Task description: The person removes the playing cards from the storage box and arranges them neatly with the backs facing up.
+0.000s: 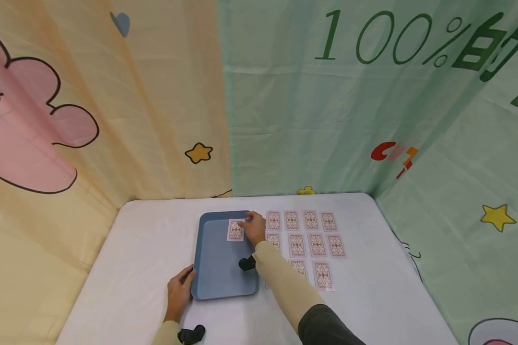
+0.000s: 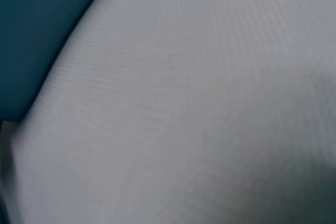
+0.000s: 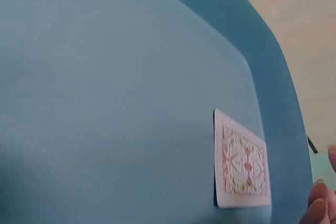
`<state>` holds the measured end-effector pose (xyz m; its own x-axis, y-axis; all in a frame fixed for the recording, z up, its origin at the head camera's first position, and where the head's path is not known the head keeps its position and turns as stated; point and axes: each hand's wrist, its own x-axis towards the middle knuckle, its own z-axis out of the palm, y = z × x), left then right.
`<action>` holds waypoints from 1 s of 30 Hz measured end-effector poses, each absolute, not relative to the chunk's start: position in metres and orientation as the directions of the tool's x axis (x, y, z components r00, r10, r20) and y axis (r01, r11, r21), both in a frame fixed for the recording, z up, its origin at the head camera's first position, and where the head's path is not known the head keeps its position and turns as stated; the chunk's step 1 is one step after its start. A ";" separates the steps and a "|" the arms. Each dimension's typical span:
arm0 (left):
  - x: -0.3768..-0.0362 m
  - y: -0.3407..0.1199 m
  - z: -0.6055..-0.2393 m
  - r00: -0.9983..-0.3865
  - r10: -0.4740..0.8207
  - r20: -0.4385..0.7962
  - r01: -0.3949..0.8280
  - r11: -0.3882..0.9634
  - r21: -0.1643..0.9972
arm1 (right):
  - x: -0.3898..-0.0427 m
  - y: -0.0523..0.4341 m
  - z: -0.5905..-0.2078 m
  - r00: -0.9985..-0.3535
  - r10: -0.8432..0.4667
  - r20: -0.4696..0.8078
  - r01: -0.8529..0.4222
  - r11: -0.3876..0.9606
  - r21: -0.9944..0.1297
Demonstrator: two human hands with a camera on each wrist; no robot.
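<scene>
A blue rectangular tray (image 1: pixel 224 278) lies on the white table. Inside it, near its far right corner, a playing card (image 1: pixel 235 230) with a red patterned back lies face down. My right hand (image 1: pixel 254 228) is over the tray's far right rim, its thumb overlapping the card's edge in the head view. From the right wrist, the card (image 3: pixel 244 166) rests on the tray floor, with the fingertips (image 3: pixel 317 208) apart from it, beyond the rim. At the tray's near left side, my left hand (image 1: pixel 180 293) touches the rim with extended fingers. The left wrist view shows only a tray corner (image 2: pixel 37 30) and tablecloth.
Several more face-down cards stand in rows right of the tray, such as one (image 1: pixel 311 220) in the far row and one (image 1: pixel 323 276) in the near row. My right forearm (image 1: pixel 285 282) covers part of them. Printed curtains (image 1: pixel 168 120) hang behind the table.
</scene>
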<state>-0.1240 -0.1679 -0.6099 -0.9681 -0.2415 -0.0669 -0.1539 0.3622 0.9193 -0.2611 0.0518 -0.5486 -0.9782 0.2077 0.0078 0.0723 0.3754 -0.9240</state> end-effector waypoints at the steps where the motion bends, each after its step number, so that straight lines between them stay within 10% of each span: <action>1: -0.124 -0.168 -0.609 -0.968 -0.241 -0.068 -0.154 0.361 0.920 | -0.261 0.048 -0.548 -0.978 0.207 -0.009 0.088 0.378 -0.922; 30: -0.127 -0.171 -0.614 -0.969 -0.239 -0.069 -0.146 0.322 0.936 | -0.276 0.007 -0.590 -0.884 0.366 -0.291 0.415 0.331 -0.847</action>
<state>-0.1273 -0.1714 -0.6140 -0.9686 -0.2387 -0.0692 -0.1461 0.3215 0.9356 -0.2760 0.0065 -0.5896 -0.8843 0.3656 -0.2905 0.4153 0.3311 -0.8473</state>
